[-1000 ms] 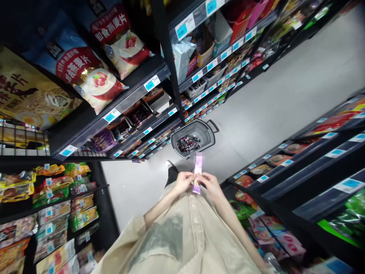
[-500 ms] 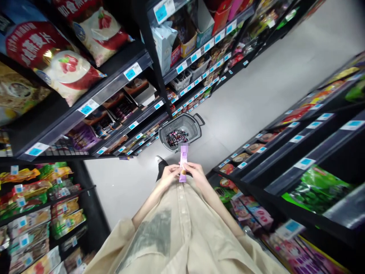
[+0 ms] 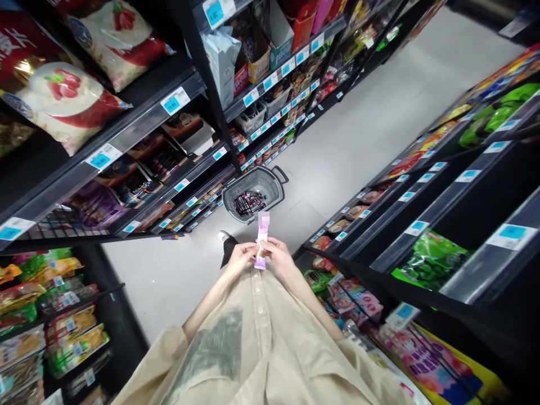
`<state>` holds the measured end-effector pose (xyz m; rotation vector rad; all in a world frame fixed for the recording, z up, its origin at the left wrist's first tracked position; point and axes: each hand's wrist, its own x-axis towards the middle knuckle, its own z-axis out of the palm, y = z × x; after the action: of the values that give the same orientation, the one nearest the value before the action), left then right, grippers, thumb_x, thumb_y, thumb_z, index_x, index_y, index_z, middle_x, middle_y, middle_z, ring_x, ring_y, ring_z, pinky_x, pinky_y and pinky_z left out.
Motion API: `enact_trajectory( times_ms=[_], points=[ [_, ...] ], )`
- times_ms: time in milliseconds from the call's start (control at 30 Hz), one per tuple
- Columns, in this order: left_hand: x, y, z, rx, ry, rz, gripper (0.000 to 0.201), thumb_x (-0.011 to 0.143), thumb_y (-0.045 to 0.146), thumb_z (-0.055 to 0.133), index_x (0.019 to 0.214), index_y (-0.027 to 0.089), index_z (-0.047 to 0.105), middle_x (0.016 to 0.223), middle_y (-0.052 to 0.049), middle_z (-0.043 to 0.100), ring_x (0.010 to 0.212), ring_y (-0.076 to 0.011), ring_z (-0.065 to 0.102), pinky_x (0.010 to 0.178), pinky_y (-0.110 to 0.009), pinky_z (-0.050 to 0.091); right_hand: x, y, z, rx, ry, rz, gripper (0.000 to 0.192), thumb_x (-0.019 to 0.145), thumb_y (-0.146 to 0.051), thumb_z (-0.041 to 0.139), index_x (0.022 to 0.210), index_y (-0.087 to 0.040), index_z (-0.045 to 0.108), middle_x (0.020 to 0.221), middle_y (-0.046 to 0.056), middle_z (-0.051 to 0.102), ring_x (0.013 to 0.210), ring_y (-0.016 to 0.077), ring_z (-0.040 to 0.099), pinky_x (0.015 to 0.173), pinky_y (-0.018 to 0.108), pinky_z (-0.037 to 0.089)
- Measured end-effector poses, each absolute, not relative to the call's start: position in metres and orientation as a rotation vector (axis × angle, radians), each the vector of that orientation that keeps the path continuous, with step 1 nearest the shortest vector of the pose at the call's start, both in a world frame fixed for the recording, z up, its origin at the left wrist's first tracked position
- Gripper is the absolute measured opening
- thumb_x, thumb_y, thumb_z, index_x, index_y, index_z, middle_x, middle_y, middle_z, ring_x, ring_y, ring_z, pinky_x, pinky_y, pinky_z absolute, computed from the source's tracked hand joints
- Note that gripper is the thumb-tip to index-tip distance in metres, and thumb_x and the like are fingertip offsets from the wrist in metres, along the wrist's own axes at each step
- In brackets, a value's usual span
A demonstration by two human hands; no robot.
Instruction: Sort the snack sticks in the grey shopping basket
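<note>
In a supermarket aisle (image 3: 337,146), the left hand (image 3: 241,256) and right hand (image 3: 278,254) pinch a purple stick packet (image 3: 262,232) just below frame centre, apparently inspecting it, and the next move calls for gentle grip.

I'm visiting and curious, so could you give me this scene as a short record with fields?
Place: aisle between stocked shelves
Left hand: pinches a slim purple packet
Right hand: pinches the same packet
Packet top: pixelated, unreadable
Basket: grey, on the floor, beyond the hands
Basket contents: small dark packets, too small to count
</note>
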<state>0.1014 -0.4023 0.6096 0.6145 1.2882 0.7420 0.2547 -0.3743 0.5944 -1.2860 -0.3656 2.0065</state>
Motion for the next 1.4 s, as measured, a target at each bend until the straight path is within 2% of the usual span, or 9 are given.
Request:
enact_trajectory(
  times_ms=[167,467,600,867,1033,1233,1400],
  points=[
    [0.1019,-0.4085,0.606,0.565,1.29,0.75,0.054,0.071,0.05,0.086,0.105,0.009,0.077,0.091,-0.014,0.079,0.069,-0.0176,0.07,0.062,-0.025,0.052,0.2537,-0.3762,0.59,-1.306,-0.42,2.0,0.04,0.057,-0.043,0.096,0.085,-0.018,0.082,0.084,0.008,0.079,0.074,0.022,0.07,0.075,0.035,0.053],
    [0.1045,-0.4088,0.6052,0.553,1.32,0.794,0.049,0.067,0.044,0.091,0.098,0.009,0.077,0.084,-0.012,0.079,0.067,-0.0158,0.069,0.062,-0.024,0.05,0.2553,-0.3799,0.5896,-1.276,-0.489,2.008,0.04,0.067,-0.048,0.09,0.094,-0.019,0.083,0.102,0.011,0.08,0.087,0.0268,0.073,0.086,0.039,0.054],
    [0.1052,-0.4088,0.6035,0.501,1.331,0.789,0.051,0.063,0.045,0.092,0.097,0.009,0.077,0.083,-0.012,0.079,0.064,-0.0154,0.068,0.061,-0.025,0.05,0.2559,-0.3795,0.5907,-1.264,-0.471,2.009,0.037,0.07,-0.048,0.087,0.093,-0.019,0.083,0.1,0.011,0.08,0.09,0.0282,0.072,0.088,0.039,0.054],
    [0.1054,-0.4079,0.6054,0.464,1.303,0.793,0.052,0.062,0.046,0.092,0.098,0.01,0.079,0.082,-0.011,0.078,0.064,-0.0157,0.067,0.064,-0.027,0.052,0.2567,-0.378,0.5905,-1.257,-0.453,2.015,0.032,0.074,-0.049,0.082,0.088,-0.021,0.083,0.092,0.008,0.078,0.085,0.0272,0.069,0.081,0.036,0.054],
    [0.1043,-0.4073,0.6059,0.479,1.285,0.772,0.048,0.069,0.044,0.086,0.102,0.01,0.08,0.088,-0.012,0.078,0.07,-0.0177,0.069,0.067,-0.027,0.053,0.2571,-0.3787,0.5863,-1.258,-0.444,2.002,0.031,0.074,-0.049,0.083,0.086,-0.021,0.082,0.089,0.008,0.077,0.082,0.0254,0.068,0.08,0.035,0.054],
    [0.1026,-0.4044,0.6081,0.475,1.31,0.776,0.039,0.075,0.041,0.078,0.102,0.013,0.081,0.092,-0.011,0.078,0.079,-0.0199,0.07,0.069,-0.028,0.055,0.2591,-0.3754,0.5891,-1.277,-0.388,2.002,0.039,0.072,-0.054,0.085,0.089,-0.019,0.081,0.095,0.009,0.078,0.084,0.0256,0.07,0.081,0.036,0.055],
    [0.1043,-0.4036,0.6092,0.478,1.307,0.749,0.048,0.071,0.042,0.084,0.107,0.012,0.078,0.098,-0.014,0.079,0.084,-0.0233,0.073,0.07,-0.03,0.058,0.2593,-0.3716,0.5915,-1.244,-0.371,2.004,0.043,0.069,-0.057,0.087,0.09,-0.02,0.08,0.1,0.01,0.079,0.081,0.0231,0.069,0.077,0.034,0.055]
  ],
)
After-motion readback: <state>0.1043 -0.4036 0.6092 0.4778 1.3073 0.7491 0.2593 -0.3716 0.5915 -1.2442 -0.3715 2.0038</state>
